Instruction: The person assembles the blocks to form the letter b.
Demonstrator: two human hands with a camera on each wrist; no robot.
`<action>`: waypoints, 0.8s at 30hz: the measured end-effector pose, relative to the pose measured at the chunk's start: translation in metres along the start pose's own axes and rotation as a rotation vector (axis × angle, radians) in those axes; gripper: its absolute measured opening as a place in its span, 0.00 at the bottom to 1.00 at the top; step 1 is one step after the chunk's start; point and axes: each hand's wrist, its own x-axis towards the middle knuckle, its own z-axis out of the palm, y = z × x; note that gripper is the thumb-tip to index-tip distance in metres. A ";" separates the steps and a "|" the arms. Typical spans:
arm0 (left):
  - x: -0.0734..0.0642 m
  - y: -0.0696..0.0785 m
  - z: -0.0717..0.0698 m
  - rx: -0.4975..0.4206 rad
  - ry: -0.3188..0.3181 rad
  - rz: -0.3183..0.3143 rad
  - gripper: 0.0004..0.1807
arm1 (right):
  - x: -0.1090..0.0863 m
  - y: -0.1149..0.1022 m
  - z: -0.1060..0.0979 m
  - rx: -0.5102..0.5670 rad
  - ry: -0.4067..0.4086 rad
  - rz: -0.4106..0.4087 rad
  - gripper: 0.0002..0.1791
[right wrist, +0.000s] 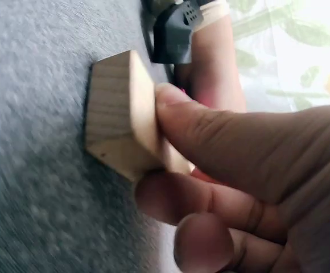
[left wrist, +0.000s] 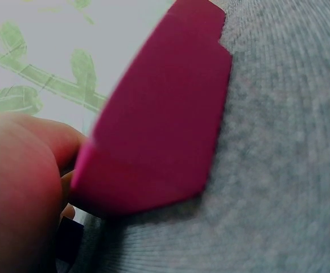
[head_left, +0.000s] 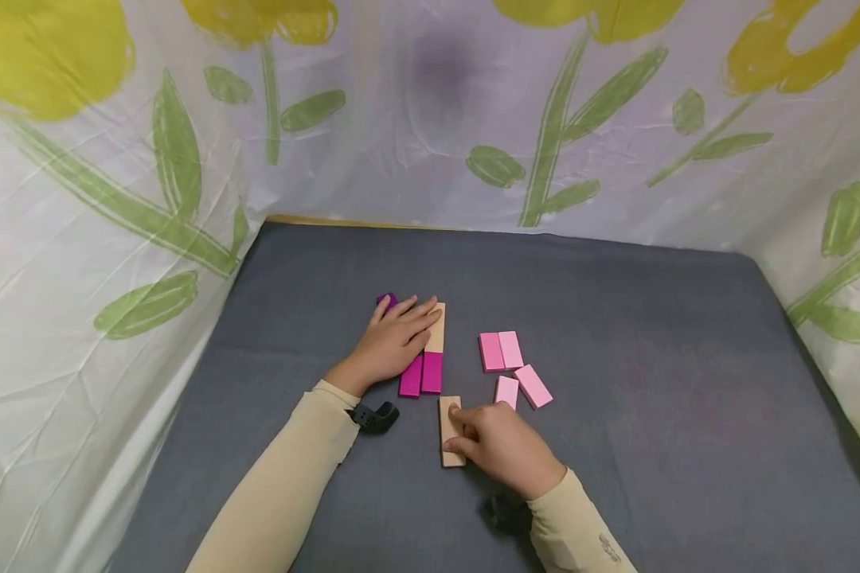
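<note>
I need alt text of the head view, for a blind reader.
A person's right hand holds a wooden block on dark cloth, while the left hand lies across magenta blocks and another wooden one. Four pink blocks lie nearby.

My left hand lies on grouped blocks; lone block nearer me, at right hand; rightward, apparently four others.

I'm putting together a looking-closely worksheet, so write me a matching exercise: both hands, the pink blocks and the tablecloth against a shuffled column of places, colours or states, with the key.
1. Left hand
2. Right hand
3. Pink blocks
4. Tablecloth

A. Dark grey, underneath the blocks
B. Thumb and finger on the lone wooden block
C. Four showing, right of the magenta blocks
D. Fingers spread, hiding part of the magenta blocks

Pairs: 1-D, 2-B, 3-C, 4-A
</note>
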 end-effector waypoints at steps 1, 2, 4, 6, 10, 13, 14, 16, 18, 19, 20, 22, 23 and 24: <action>0.001 0.000 -0.001 -0.001 0.003 0.003 0.27 | 0.001 0.000 0.001 -0.001 0.004 -0.010 0.11; 0.002 -0.001 -0.002 -0.003 0.005 0.006 0.27 | 0.002 0.000 0.002 -0.001 0.008 -0.021 0.12; 0.004 0.000 -0.003 0.002 0.002 0.005 0.27 | 0.005 -0.001 0.005 0.001 0.009 -0.037 0.12; 0.004 0.000 -0.005 0.006 0.000 0.003 0.27 | 0.007 -0.002 0.008 -0.003 0.009 -0.044 0.12; 0.003 0.002 -0.007 0.006 0.001 0.000 0.27 | 0.010 -0.006 0.012 -0.001 0.011 -0.039 0.13; 0.002 0.003 -0.008 -0.007 0.002 0.003 0.27 | 0.011 -0.006 0.014 0.010 0.021 -0.040 0.11; 0.002 0.003 -0.008 -0.008 0.003 0.003 0.27 | 0.011 -0.006 0.015 0.016 0.025 -0.044 0.11; 0.002 0.003 -0.007 -0.010 0.000 0.001 0.27 | 0.011 -0.006 0.017 0.029 0.034 -0.054 0.09; 0.002 0.003 -0.006 -0.005 -0.002 -0.002 0.27 | 0.011 -0.005 0.019 0.040 0.040 -0.061 0.09; 0.002 0.002 -0.005 -0.003 -0.003 -0.003 0.27 | 0.011 -0.004 0.020 0.042 0.045 -0.062 0.09; 0.001 0.002 -0.005 -0.002 -0.005 -0.003 0.27 | 0.010 -0.004 0.021 0.044 0.048 -0.061 0.09; 0.001 0.002 -0.003 -0.002 -0.009 -0.005 0.27 | 0.009 -0.004 0.022 0.045 0.055 -0.055 0.10; 0.001 0.001 -0.002 -0.002 -0.011 -0.006 0.27 | 0.009 -0.003 0.023 0.044 0.056 -0.051 0.11; 0.000 0.001 -0.002 -0.004 -0.012 -0.007 0.27 | 0.008 -0.004 0.023 0.043 0.058 -0.048 0.11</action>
